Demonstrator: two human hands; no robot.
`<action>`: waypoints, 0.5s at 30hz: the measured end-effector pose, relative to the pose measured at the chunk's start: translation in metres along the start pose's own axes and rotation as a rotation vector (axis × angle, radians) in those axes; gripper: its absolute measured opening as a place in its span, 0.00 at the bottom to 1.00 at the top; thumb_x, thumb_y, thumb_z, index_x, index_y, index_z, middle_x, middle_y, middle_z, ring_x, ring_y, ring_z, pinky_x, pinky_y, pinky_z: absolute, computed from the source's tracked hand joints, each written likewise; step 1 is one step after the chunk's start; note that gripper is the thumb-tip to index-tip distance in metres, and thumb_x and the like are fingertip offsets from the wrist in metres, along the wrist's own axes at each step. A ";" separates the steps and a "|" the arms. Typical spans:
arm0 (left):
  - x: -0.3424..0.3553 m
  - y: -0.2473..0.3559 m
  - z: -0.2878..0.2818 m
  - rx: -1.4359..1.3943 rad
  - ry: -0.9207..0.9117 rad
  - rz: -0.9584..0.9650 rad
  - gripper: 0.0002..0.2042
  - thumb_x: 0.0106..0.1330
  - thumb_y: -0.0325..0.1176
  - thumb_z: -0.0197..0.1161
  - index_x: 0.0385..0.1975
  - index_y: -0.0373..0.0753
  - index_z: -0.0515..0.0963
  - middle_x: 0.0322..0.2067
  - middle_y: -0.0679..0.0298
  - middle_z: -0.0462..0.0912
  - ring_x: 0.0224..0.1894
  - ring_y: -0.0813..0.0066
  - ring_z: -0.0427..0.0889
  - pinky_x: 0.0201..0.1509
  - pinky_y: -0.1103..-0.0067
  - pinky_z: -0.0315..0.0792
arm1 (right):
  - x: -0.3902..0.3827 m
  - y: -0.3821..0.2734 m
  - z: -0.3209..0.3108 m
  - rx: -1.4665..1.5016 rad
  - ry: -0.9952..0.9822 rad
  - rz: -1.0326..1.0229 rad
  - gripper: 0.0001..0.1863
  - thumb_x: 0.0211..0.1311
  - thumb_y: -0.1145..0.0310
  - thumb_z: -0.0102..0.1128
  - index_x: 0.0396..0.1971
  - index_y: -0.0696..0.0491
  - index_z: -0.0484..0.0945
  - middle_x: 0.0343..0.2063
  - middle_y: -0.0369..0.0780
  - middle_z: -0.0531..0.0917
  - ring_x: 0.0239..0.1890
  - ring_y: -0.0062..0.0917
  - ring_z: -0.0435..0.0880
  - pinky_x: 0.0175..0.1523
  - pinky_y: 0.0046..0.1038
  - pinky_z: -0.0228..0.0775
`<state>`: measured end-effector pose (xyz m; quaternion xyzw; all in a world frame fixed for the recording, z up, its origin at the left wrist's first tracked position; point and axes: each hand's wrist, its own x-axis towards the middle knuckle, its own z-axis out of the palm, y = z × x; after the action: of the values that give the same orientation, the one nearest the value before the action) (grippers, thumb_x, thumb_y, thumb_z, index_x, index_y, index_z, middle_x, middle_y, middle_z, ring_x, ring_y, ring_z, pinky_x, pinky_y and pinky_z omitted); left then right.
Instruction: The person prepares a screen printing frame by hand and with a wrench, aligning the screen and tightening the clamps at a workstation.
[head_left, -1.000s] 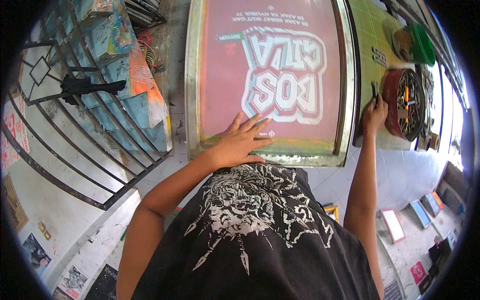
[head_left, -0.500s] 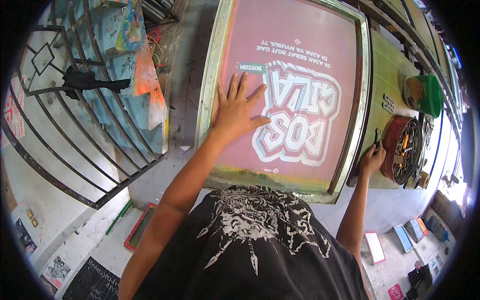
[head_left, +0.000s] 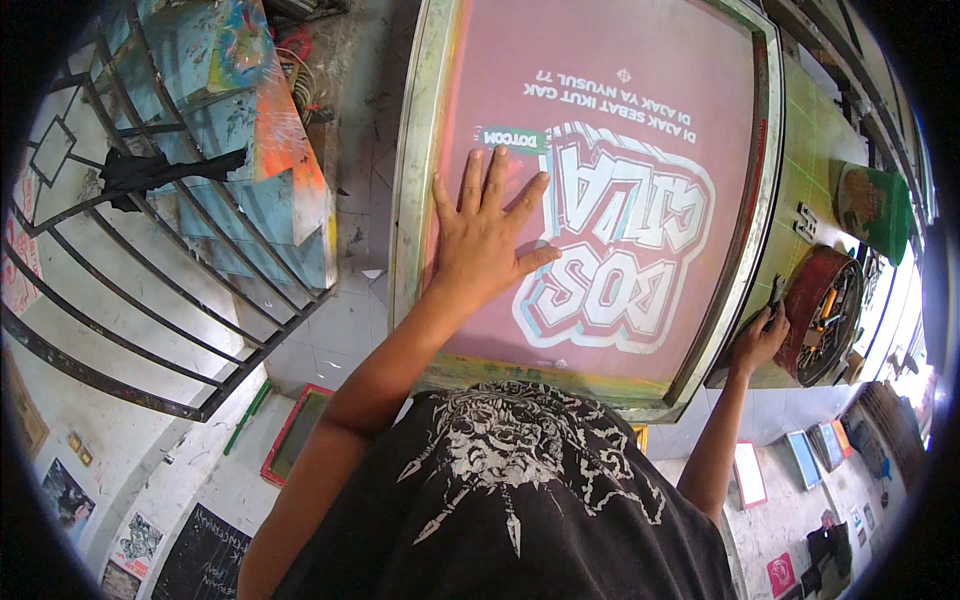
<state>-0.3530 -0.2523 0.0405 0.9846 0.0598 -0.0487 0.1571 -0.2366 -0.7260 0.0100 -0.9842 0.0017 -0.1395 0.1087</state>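
A large screen-printing frame (head_left: 735,225) with pinkish mesh and a white block-letter design takes up the middle. My left hand (head_left: 485,235) lies on the mesh, fingers spread, just left of the lettering and below a small green patch. At the right, my right hand (head_left: 760,345) is closed around a small dark metal wrench (head_left: 776,288), its head pointing up past the fingers. The hand is beside a round reddish tin (head_left: 805,310) filled with small metal parts and some orange-handled tools. The wrench's lower end is hidden in my fingers.
The green work table (head_left: 790,120) runs along the right and holds a green-and-clear tub (head_left: 870,210) and a small metal bracket (head_left: 806,222). A black metal railing (head_left: 150,300) with a dark cloth (head_left: 165,172) stands left. Small framed screens (head_left: 300,430) lean below.
The view has shifted, so the frame, table and tin appear farther right. My left hand stays flat on the mesh; my right hand still grips the wrench beside the tin.
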 end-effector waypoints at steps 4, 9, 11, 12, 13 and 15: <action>0.000 -0.001 0.001 0.011 0.006 0.002 0.41 0.58 0.68 0.53 0.70 0.54 0.60 0.71 0.43 0.47 0.74 0.41 0.42 0.65 0.35 0.34 | 0.000 -0.002 -0.001 0.011 -0.012 0.025 0.19 0.69 0.65 0.51 0.53 0.61 0.75 0.45 0.50 0.78 0.51 0.43 0.76 0.57 0.38 0.65; 0.000 0.000 -0.001 0.014 -0.008 -0.002 0.41 0.59 0.68 0.52 0.70 0.55 0.59 0.71 0.42 0.46 0.74 0.40 0.41 0.65 0.35 0.34 | 0.000 0.003 0.000 -0.009 -0.016 0.024 0.19 0.69 0.64 0.51 0.53 0.60 0.75 0.46 0.50 0.78 0.51 0.43 0.76 0.57 0.38 0.65; -0.001 -0.001 0.000 0.004 -0.008 -0.004 0.41 0.59 0.69 0.52 0.70 0.55 0.59 0.71 0.42 0.46 0.73 0.40 0.41 0.65 0.35 0.34 | -0.001 0.005 0.001 -0.015 -0.020 0.025 0.19 0.68 0.64 0.51 0.54 0.59 0.75 0.46 0.49 0.78 0.51 0.43 0.76 0.57 0.37 0.65; -0.001 -0.001 0.000 0.000 -0.009 -0.004 0.41 0.59 0.69 0.52 0.70 0.55 0.59 0.71 0.41 0.46 0.73 0.40 0.41 0.65 0.35 0.34 | -0.001 0.007 0.002 -0.013 -0.022 0.022 0.19 0.68 0.64 0.52 0.54 0.59 0.75 0.46 0.49 0.78 0.51 0.43 0.76 0.57 0.37 0.66; -0.002 -0.001 0.000 -0.003 -0.009 -0.003 0.41 0.59 0.69 0.51 0.71 0.55 0.59 0.71 0.41 0.46 0.73 0.39 0.41 0.65 0.35 0.34 | 0.000 0.007 0.001 -0.010 -0.022 0.019 0.19 0.68 0.64 0.52 0.54 0.58 0.75 0.47 0.49 0.78 0.51 0.42 0.76 0.56 0.37 0.66; -0.003 -0.001 0.000 -0.008 -0.005 -0.002 0.41 0.59 0.69 0.51 0.71 0.55 0.58 0.71 0.41 0.45 0.73 0.39 0.40 0.65 0.35 0.33 | 0.000 0.006 0.001 -0.009 -0.014 0.007 0.20 0.68 0.63 0.52 0.54 0.59 0.75 0.46 0.49 0.78 0.51 0.43 0.76 0.57 0.38 0.65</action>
<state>-0.3557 -0.2514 0.0407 0.9838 0.0608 -0.0509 0.1610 -0.2361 -0.7312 0.0076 -0.9857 0.0050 -0.1322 0.1046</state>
